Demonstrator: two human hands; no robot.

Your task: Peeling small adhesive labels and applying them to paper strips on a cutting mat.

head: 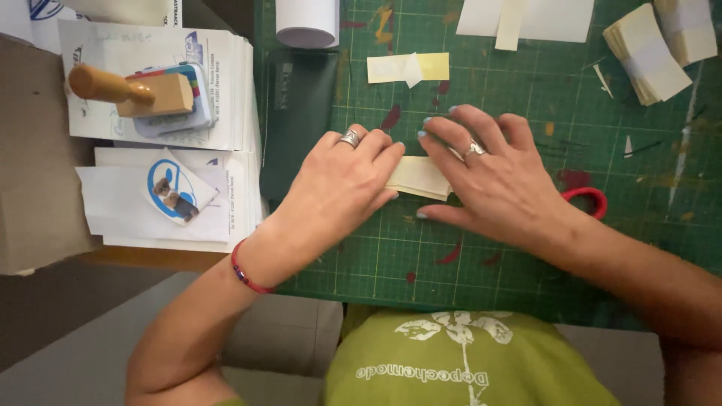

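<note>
**Paper stack pinned between two hands, long axis running hand to hand**

The paper stack [418, 177], a small cream wad of slips, lies flat on the green cutting mat [526, 248], and both hands are on it. The left hand [338, 184] comes in from the left, palm down, fingertips curled over the stack's left end; a ring shows on one finger, a red bracelet [242, 272] at the wrist. The right hand [492, 177] arrives from the other side, fingers spread flat, covering the right end and pressing down. So the hands meet over the stack, nearly touching, neither closed around it: they lie flat and press rather than grip.

The stack's long axis runs left to right, straight from one hand to the other, tilting slightly down toward the right. Only its middle shows in the gap; both ends are hidden. Neither hand is nearer: each has an end.

Just behind the right wrist, a red scissor handle [590, 200] peeks out. Beyond the fingertips lies a yellow strip [410, 68]; far right, more banded paper bundles [648, 54].
</note>
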